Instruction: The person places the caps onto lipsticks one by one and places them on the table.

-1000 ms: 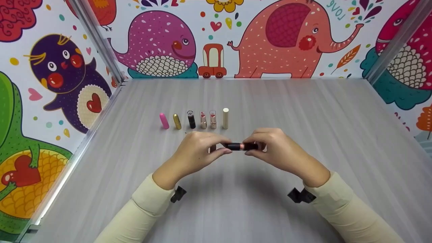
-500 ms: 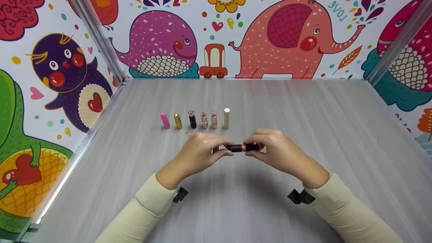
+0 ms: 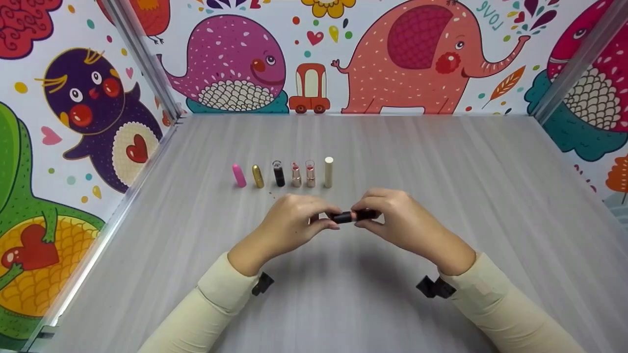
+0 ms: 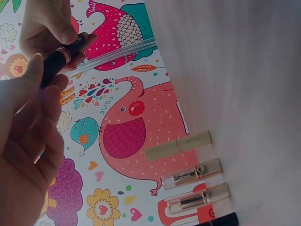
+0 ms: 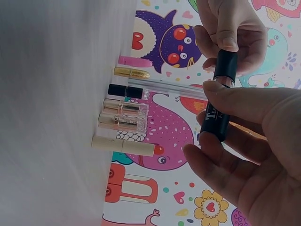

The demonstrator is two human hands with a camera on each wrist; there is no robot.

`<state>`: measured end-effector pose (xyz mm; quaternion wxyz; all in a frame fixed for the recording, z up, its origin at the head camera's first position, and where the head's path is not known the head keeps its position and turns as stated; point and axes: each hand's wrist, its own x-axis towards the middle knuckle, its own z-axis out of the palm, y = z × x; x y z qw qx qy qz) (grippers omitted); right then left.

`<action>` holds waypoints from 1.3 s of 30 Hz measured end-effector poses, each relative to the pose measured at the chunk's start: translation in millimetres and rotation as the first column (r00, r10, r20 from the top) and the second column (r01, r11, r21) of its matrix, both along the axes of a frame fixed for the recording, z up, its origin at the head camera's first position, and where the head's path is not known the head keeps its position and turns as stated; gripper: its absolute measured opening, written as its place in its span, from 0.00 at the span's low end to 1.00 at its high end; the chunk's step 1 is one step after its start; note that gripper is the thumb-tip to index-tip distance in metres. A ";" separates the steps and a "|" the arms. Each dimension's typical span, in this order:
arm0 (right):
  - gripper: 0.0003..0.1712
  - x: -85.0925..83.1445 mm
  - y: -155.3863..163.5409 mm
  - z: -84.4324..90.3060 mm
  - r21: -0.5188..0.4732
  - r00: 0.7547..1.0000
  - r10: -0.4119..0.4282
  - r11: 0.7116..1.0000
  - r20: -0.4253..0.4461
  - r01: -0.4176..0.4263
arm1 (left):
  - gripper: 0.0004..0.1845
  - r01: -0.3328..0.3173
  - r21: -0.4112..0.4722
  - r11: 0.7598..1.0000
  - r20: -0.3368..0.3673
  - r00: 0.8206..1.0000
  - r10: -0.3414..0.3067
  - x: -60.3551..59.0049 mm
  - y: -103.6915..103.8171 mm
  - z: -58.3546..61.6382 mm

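Note:
Both hands hold a black lipstick tube [image 3: 344, 217] above the table, roughly level. My left hand [image 3: 289, 223] pinches its left end between thumb and fingers, while my right hand [image 3: 412, 228] grips the other end. A pinkish band shows between the two black parts. In the right wrist view, pale lettering runs along the lipstick's [image 5: 215, 120] right-hand part, and the band looks glossy. Seen from the left wrist, the tube [image 4: 55, 63] slants between the two hands. Fingers cover part of each end.
Beyond the hands stands a row of lipsticks: pink [image 3: 238, 175], gold [image 3: 257, 176], black with a clear top [image 3: 278, 174], two rose-gold ones with clear caps [image 3: 296, 175], and a taller cream tube [image 3: 328, 172]. Cartoon-printed walls border the grey table [image 3: 441, 162].
Both hands keep their hold on the lipstick. It has dropped slightly in view, and its left end now tilts a little lower. The standing row is unchanged.

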<state>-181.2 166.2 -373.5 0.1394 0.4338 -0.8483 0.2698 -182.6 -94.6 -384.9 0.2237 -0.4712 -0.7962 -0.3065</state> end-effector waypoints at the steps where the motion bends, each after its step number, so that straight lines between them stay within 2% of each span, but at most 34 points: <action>1: 0.12 0.1 -0.4 -0.1 0.004 1.000 -0.001 1.000 -0.005 0.001 | 0.11 0.001 -0.001 1.000 0.002 1.000 -0.001 0.2 0.2 -0.2; 8: 0.11 0.9 -2.5 -1.2 0.013 0.999 -0.003 1.000 -0.047 0.003 | 0.11 0.024 -0.007 1.000 0.007 1.000 -0.024 1.1 2.3 -1.7; 14: 0.10 2.9 -4.9 -1.4 0.011 0.993 0.017 1.000 -0.119 -0.016 | 0.12 0.038 0.007 0.999 0.014 0.999 -0.038 2.3 2.5 -1.6; 21: 0.12 5.5 -7.3 -1.3 0.007 0.986 0.015 1.000 -0.168 -0.014 | 0.13 0.042 0.010 0.999 0.023 0.999 -0.042 3.2 3.3 -2.2; 30: 0.14 7.2 -9.3 -2.8 0.016 0.988 0.012 1.000 -0.152 -0.010 | 0.11 0.055 0.014 0.998 -0.008 0.998 -0.055 3.1 3.4 -4.8; 39: 0.15 8.2 -10.2 -2.8 0.011 0.985 0.001 1.000 -0.172 0.000 | 0.11 0.057 0.004 0.998 -0.014 0.998 -0.057 1.6 3.5 -4.8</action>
